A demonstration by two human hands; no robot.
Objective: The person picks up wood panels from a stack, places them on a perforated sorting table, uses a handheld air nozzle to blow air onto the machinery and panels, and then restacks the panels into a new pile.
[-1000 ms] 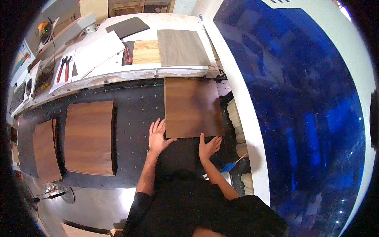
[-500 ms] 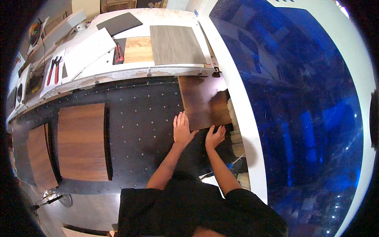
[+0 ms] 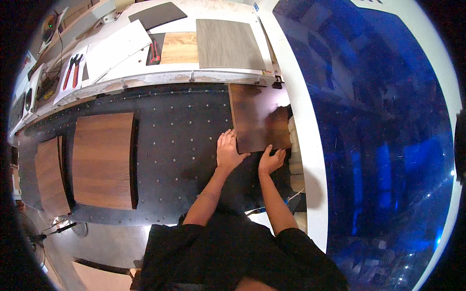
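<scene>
While brown boards (image 3: 103, 160) lie piled leftward, the left hand (image 3: 228, 150) frames the glossy board's (image 3: 255, 126) near-left corner, fingers extended, not clenched; the right hand (image 3: 272, 161), loosely curled, meets its near edge, beside the white frame (image 3: 318, 199). Alignment seems underway; the next move calls for even pressure.

Person wears a plain blk shirt (image 3: 233, 257), loose fit – wide short L slv (image 3: 177, 242) & R slv (image 3: 297, 246) same blk, ending abt elbow – w/ L forearm (image 3: 212, 186) & R forearm (image 3: 275, 203) bare, faint thin line (image 3: 208, 195) round the L, too small to ID.
</scene>
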